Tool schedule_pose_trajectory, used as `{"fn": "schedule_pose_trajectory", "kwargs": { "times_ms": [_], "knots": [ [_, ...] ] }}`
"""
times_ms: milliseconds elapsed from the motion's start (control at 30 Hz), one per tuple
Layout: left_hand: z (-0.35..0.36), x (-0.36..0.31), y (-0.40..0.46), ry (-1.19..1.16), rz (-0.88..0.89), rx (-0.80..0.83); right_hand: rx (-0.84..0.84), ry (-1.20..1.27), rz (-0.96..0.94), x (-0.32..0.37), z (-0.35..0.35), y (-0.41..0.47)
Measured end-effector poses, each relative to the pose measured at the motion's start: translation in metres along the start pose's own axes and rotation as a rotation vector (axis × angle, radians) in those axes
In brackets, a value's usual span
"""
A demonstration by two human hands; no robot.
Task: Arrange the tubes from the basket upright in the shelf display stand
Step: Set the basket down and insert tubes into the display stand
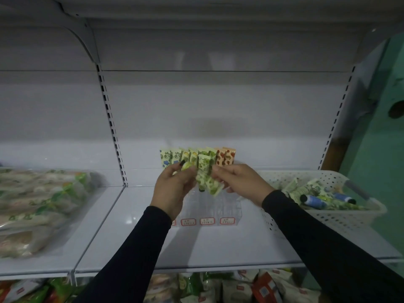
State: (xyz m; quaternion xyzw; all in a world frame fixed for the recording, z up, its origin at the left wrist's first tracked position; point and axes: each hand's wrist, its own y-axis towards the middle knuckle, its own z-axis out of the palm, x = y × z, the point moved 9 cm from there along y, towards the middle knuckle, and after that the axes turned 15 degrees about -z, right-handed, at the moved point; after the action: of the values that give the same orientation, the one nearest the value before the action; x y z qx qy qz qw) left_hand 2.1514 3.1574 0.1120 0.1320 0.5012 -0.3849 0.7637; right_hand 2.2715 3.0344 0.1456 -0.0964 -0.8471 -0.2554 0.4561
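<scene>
A clear display stand (pixel 227 206) with red-edged labels sits mid-shelf. Along its back row several tubes (pixel 225 157) stand upright, green-printed on the left, orange on the right. My left hand (pixel 172 189) is raised in front of the stand and grips a small green tube (pixel 187 166) near its top. My right hand (pixel 238 179) holds a bunch of green-printed tubes (pixel 207 180) that hang tilted over the stand's front rows. The white perforated basket (pixel 341 217) on the right holds more tubes (pixel 314 199), green and blue, lying flat.
Clear bags of packaged goods (pixel 41 204) lie on the shelf section to the left, past a slotted upright (pixel 113 132). More packets (pixel 218 287) fill the shelf below. A green wall (pixel 382 136) is at the right.
</scene>
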Motion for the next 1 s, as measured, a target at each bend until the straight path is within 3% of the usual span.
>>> {"fn": "schedule_pose_trajectory", "kwargs": {
  "times_ms": [67, 200, 367, 667, 800, 867, 933, 1000],
  "knots": [
    [-0.003, 0.002, 0.003, -0.145, -0.052, 0.018, 0.018, 0.112, 0.037, -0.003, 0.002, -0.002],
    [-0.001, 0.01, 0.003, -0.225, -0.115, 0.061, -0.112, 0.34, 0.059, -0.004, -0.005, 0.001],
    [0.007, 0.023, 0.001, -0.011, -0.161, 0.103, -0.267, 0.605, 0.061, -0.01, -0.012, 0.007],
    [0.007, 0.029, -0.002, 0.252, -0.118, 0.057, -0.259, 0.52, -0.002, -0.015, -0.009, 0.01],
    [-0.012, -0.005, -0.014, 0.834, 0.247, -0.191, -0.324, 0.292, -0.065, -0.011, -0.026, 0.011],
    [-0.035, -0.021, -0.022, 0.972, 0.374, -0.341, -0.357, 0.222, -0.084, -0.011, -0.034, 0.01],
    [-0.068, -0.028, -0.02, 1.09, 0.411, -0.468, -0.366, 0.141, -0.099, -0.012, -0.038, 0.008],
    [-0.105, -0.021, -0.012, 1.227, 0.32, -0.537, -0.379, 0.046, -0.121, -0.01, -0.039, 0.007]
  ]
}}
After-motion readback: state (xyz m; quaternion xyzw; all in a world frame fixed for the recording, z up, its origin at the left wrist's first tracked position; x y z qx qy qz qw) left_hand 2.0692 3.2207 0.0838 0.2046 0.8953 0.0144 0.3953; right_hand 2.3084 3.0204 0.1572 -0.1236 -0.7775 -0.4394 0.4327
